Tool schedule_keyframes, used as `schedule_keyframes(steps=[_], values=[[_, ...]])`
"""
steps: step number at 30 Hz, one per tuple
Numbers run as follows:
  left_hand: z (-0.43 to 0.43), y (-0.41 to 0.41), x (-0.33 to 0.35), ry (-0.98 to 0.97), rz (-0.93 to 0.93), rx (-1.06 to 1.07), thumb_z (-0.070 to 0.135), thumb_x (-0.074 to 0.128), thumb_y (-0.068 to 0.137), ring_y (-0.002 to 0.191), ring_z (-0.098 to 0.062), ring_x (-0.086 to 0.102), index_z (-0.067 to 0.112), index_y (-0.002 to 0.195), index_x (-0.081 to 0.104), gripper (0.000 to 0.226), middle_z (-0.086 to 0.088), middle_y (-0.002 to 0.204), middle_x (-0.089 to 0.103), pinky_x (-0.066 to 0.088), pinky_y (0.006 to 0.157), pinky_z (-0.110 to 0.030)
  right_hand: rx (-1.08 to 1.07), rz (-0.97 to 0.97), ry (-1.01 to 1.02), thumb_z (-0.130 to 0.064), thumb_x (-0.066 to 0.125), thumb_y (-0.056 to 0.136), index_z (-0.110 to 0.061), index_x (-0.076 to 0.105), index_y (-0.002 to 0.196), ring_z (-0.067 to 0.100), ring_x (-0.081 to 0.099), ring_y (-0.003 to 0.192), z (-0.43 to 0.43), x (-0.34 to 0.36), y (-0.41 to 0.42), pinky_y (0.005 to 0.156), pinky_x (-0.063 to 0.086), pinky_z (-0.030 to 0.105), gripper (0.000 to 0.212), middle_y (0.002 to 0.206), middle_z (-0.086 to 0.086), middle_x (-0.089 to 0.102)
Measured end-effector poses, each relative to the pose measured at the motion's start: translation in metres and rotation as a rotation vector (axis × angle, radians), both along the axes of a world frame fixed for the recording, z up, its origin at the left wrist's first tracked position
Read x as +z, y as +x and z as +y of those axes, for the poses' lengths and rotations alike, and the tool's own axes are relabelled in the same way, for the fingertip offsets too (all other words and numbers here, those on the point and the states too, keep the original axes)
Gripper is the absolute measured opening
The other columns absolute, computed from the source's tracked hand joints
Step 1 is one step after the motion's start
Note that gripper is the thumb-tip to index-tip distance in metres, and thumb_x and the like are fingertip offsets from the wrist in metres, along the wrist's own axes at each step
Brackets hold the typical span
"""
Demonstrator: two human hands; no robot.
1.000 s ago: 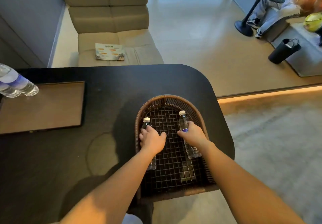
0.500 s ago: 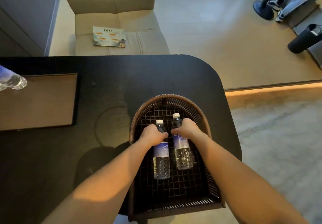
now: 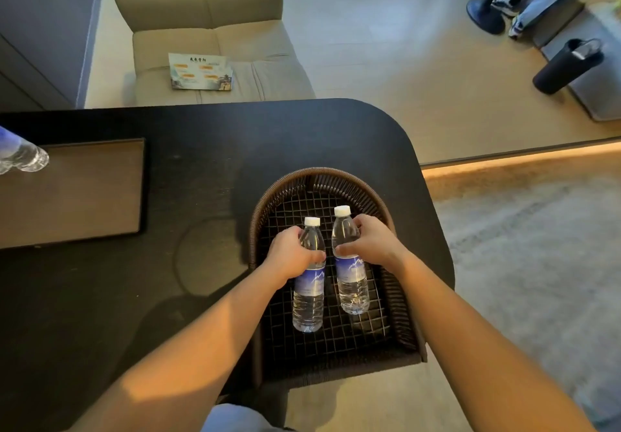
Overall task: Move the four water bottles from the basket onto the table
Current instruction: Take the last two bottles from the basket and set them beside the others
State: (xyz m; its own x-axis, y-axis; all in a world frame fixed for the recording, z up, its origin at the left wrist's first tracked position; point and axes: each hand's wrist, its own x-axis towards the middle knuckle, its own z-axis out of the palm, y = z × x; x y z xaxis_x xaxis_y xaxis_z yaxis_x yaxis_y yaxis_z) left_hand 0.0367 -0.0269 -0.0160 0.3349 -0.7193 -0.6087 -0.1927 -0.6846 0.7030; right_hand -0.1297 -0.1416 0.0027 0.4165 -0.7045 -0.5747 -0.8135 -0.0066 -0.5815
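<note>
Two water bottles are being held over the basket (image 3: 268,203), one per hand. The left hand (image 3: 291,257) is wrapped around the upper part of the left bottle (image 3: 309,297), with the thumb laid across the front just above the blue label and the fingers curled round the far side, so the white cap and neck poke out above the fist and the label and lower body hang below it. Same deal on the other side: the right hand (image 3: 371,241) is clenched on the shoulder of the right bottle (image 3: 351,283), thumb pressed to the front just above the label, fingers hidden behind. Both bottles are kept upright, close beside each other but not touching, above the wire mesh floor of the basket, which sits at the rounded corner of the black table (image 3: 201,149).

Compared with half a second ago, the grips are unchanged but the bottles are seen lifted a little higher, the right one slightly more than the left. A second ago both were held further apart and lower in the basket.

Over at the far left edge, two more bottles (image 3: 20,156) are seen lying by a brown tray (image 3: 77,193), mostly cut off by the frame.
</note>
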Motion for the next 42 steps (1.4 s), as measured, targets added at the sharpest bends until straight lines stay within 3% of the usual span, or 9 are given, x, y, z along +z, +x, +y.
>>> schedule_keyframes(steps=[3,6,8,10,15,19,27,32,42], values=[[0.026,-0.007,0.01,-0.108,-0.025,-0.002,0.025,0.089,0.073,0.094,-0.013,0.068,0.025,0.114,0.063,0.048,0.005,0.103,0.07,0.059,0.084,-0.042,0.027,-0.046,-0.074,-0.027,0.091,0.069,-0.027,0.06,0.106,0.009,0.07,0.091,0.022,0.012,-0.017,0.081,0.059,0.036,0.048,0.099,-0.005,0.072],[0.053,-0.014,0.022,-0.189,-0.041,-0.011,0.027,0.088,0.074,0.094,-0.01,0.069,0.027,0.118,0.062,0.051,0.008,0.102,0.071,0.058,0.082,-0.036,0.022,-0.09,-0.175,-0.029,0.09,0.072,-0.029,0.058,0.105,0.002,0.071,0.085,0.051,0.018,-0.032,0.076,0.057,0.031,0.046,0.095,-0.009,0.073],[0.069,-0.019,0.032,-0.25,-0.073,-0.005,0.026,0.088,0.074,0.094,-0.01,0.069,0.027,0.118,0.063,0.051,0.007,0.1,0.072,0.057,0.078,-0.031,0.021,-0.118,-0.242,-0.029,0.089,0.073,-0.028,0.058,0.11,0.004,0.071,0.089,0.074,0.021,-0.04,0.079,0.058,0.035,0.048,0.099,-0.009,0.073],[0.086,-0.024,0.041,-0.316,-0.071,0.028,0.023,0.088,0.075,0.095,-0.01,0.07,0.024,0.12,0.064,0.051,0.007,0.101,0.073,0.059,0.083,-0.035,0.015,-0.142,-0.301,-0.029,0.088,0.076,-0.031,0.057,0.117,0.01,0.07,0.1,0.096,0.026,-0.046,0.088,0.059,0.04,0.052,0.109,-0.008,0.073],[0.126,-0.029,0.067,-0.548,-0.128,0.073,0.017,0.085,0.08,0.102,-0.008,0.069,0.022,0.12,0.066,0.045,0.006,0.108,0.074,0.06,0.089,-0.039,-0.036,-0.241,-0.404,-0.038,0.084,0.08,-0.043,0.053,0.121,0.002,0.067,0.095,0.144,0.054,-0.043,0.087,0.052,0.023,0.052,0.106,-0.024,0.067],[0.15,-0.013,0.096,-0.684,-0.142,0.114,0.017,0.087,0.078,0.098,-0.008,0.071,0.033,0.11,0.064,0.042,0.007,0.104,0.075,0.06,0.087,-0.04,-0.055,-0.34,-0.502,-0.03,0.087,0.08,-0.033,0.055,0.132,0.007,0.065,0.106,0.169,0.091,-0.025,0.093,0.051,0.027,0.061,0.118,-0.012,0.069],[0.199,0.062,0.136,-0.701,-0.302,0.217,0.022,0.087,0.078,0.111,-0.009,0.064,0.027,0.135,0.058,0.064,0.003,0.125,0.069,0.056,0.096,-0.04,0.046,-0.432,-0.586,-0.025,0.087,0.082,-0.021,0.057,0.136,0.018,0.066,0.117,0.203,0.146,0.058,0.1,0.055,0.038,0.062,0.13,0.001,0.07],[0.231,0.133,0.135,-0.644,-0.356,0.301,0.018,0.087,0.078,0.115,-0.019,0.065,0.021,0.133,0.059,0.062,-0.002,0.125,0.069,0.054,0.099,-0.046,0.133,-0.442,-0.556,-0.023,0.087,0.082,-0.016,0.054,0.141,0.023,0.065,0.12,0.224,0.146,0.13,0.101,0.054,0.038,0.068,0.134,0.006,0.068],[0.288,0.308,0.102,-0.477,-0.438,0.434,0.014,0.089,0.075,0.106,-0.018,0.067,0.018,0.125,0.064,0.057,-0.002,0.115,0.071,0.053,0.092,-0.036,0.208,-0.414,-0.445,-0.023,0.086,0.084,-0.017,0.05,0.144,0.03,0.062,0.126,0.262,0.103,0.32,0.107,0.052,0.05,0.071,0.139,0.01,0.065]])
